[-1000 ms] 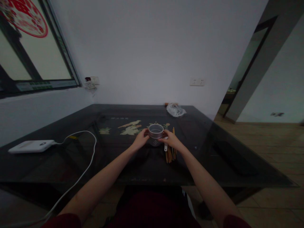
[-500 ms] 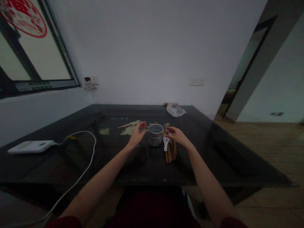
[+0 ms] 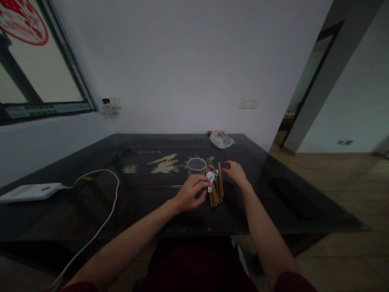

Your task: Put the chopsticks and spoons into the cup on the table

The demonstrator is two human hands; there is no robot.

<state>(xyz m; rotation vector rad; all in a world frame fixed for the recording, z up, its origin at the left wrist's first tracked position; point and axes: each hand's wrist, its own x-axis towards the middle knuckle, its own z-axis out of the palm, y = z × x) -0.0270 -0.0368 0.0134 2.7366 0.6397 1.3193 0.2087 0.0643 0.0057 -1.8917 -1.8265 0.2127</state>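
Note:
My left hand is in front of the metal cup, covering its lower part. Its fingertips reach the white soup spoon, which has a blue mark and lies on a bundle of wooden chopsticks; thumb and fingers are apart, and contact is hard to make out. To the right, my right hand hovers beside the chopsticks with bent fingers apart and nothing visible in them. A metal spoon lies among the chopsticks, its handle pointing towards me.
A clear plastic bag lies at the table's back edge by the wall. On the left, a white power bank trails a white cable over the front edge. A dark flat object rests on the right side of the black table.
My left hand has moved from the cup's left side to the right and nearer me, reaching the soup spoon. My right hand has drawn slightly off the chopsticks. The view has shifted a little.

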